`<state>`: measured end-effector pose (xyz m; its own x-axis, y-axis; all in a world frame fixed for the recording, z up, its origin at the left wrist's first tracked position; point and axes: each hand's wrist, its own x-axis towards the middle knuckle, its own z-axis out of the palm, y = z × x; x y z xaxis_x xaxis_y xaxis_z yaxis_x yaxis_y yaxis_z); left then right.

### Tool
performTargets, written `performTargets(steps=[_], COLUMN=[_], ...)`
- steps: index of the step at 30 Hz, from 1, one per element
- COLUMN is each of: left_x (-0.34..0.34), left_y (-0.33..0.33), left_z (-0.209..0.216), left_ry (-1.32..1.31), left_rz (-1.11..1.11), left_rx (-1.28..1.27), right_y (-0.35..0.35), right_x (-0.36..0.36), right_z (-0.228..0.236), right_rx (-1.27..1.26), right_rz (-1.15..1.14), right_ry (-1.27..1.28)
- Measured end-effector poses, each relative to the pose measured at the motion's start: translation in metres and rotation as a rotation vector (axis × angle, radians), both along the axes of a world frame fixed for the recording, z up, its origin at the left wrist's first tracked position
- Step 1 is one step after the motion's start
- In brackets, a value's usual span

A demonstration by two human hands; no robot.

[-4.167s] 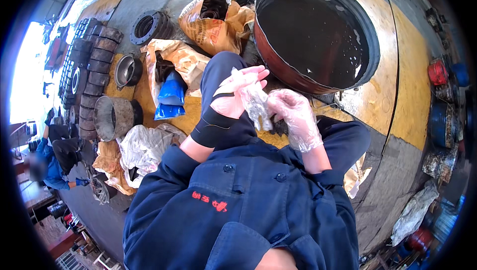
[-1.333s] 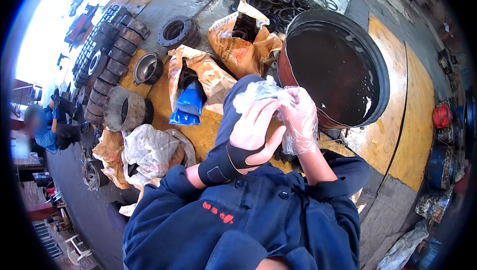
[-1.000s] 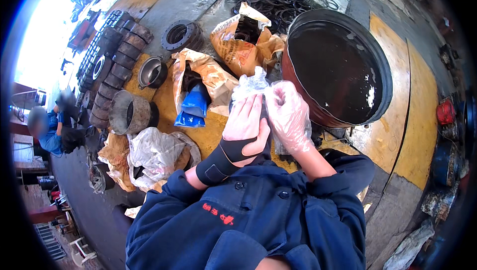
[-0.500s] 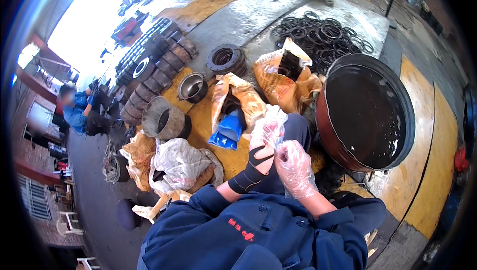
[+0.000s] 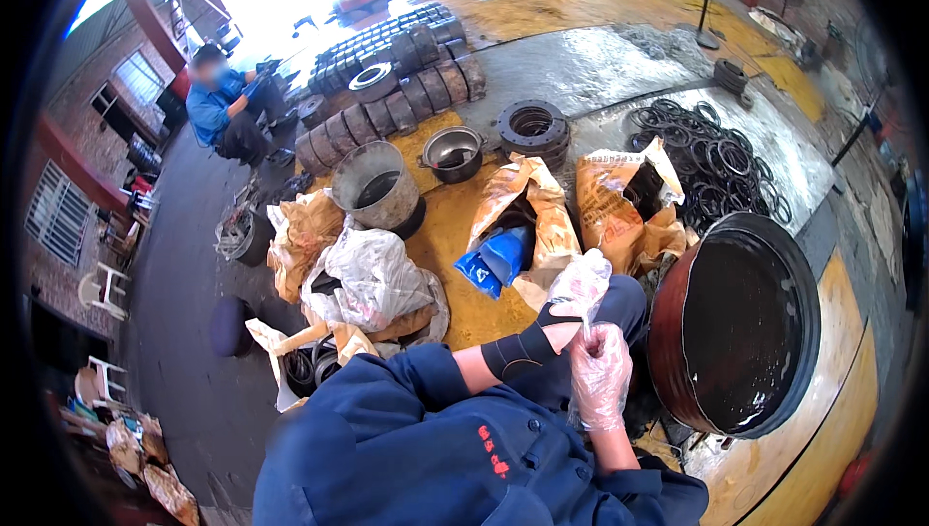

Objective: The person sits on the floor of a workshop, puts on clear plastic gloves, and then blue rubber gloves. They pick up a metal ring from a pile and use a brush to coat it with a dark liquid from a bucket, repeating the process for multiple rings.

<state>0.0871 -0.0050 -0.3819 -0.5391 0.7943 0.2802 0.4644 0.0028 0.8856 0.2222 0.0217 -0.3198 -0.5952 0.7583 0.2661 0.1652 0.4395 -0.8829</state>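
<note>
My left hand, in a thin clear plastic glove, points away from me with its fingers loosely stretched out under the crinkled film. A black wrist brace wraps that forearm. Just nearer to me, my right hand wears a similar clear glove. Its fingers are closed in a pinch on the plastic glove's cuff at my left wrist. Beyond my left hand stands an open paper sack with a blue plastic bag in its mouth. A second paper sack stands beside it.
A large drum of dark liquid stands at my right. Black rings lie heaped beyond it. At left are a wrapped sack, a bucket and a metal pot. Farther off, a person in blue crouches near stacked cylindrical parts.
The view has turned, so the surroundings sit differently in it. My right hand stays at the left glove's cuff, its fingers pinching the film close to the wrist.
</note>
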Motion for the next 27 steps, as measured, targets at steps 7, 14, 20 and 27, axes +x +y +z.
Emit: performTargets(steps=[7, 14, 20, 27], left_x=[0.002, 0.002, -0.003, 0.01], left_y=[0.009, 0.018, 0.025, 0.013], left_z=[0.045, 0.017, -0.008, 0.021], left_ry=[0.176, 0.414, 0.805, 0.236], left_rz=[-0.001, 0.048, 0.17, -0.04], left_rx=[-0.182, -0.192, -0.28, -0.028], right_y=[-0.002, 0.002, 0.001, -0.002], right_x=[0.004, 0.013, 0.016, 0.02], right_z=[0.002, -0.002, -0.01, -0.005], right_rx=[0.005, -0.11, -0.103, -0.21], right_rz=[0.031, -0.032, 0.001, -0.006], right_ry=[0.03, 0.018, 0.057, 0.14])
